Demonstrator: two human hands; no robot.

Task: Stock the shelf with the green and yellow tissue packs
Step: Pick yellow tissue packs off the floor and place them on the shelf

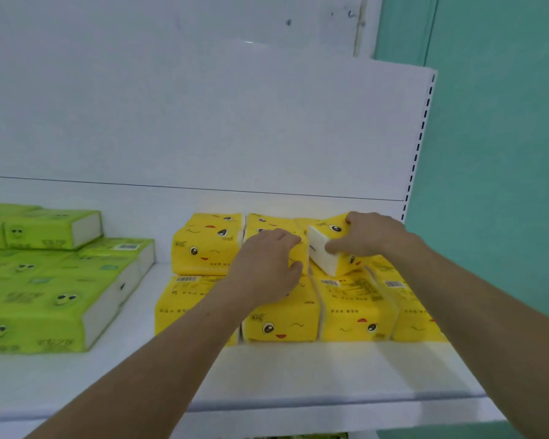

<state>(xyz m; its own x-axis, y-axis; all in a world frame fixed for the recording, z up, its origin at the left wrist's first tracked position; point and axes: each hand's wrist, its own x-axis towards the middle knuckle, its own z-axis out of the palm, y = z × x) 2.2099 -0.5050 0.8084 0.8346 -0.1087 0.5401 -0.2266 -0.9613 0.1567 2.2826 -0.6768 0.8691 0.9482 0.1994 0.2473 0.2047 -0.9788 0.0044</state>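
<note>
Yellow pack (319, 253) tilted, long axis running back-right, white end forward-left, pinched in right hand (374, 236) fingers (355, 218); left hand (265, 267) flat alongside.

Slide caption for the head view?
Right hand grips a tilted yellow pack; left hand rests on the yellow stack beside it.

No wording can be read. The yellow tissue packs (355, 308) carry barcode labels (187, 279) and blurred small print; one green tissue pack (108, 253) bears an illegible white code label (126, 247).
</note>
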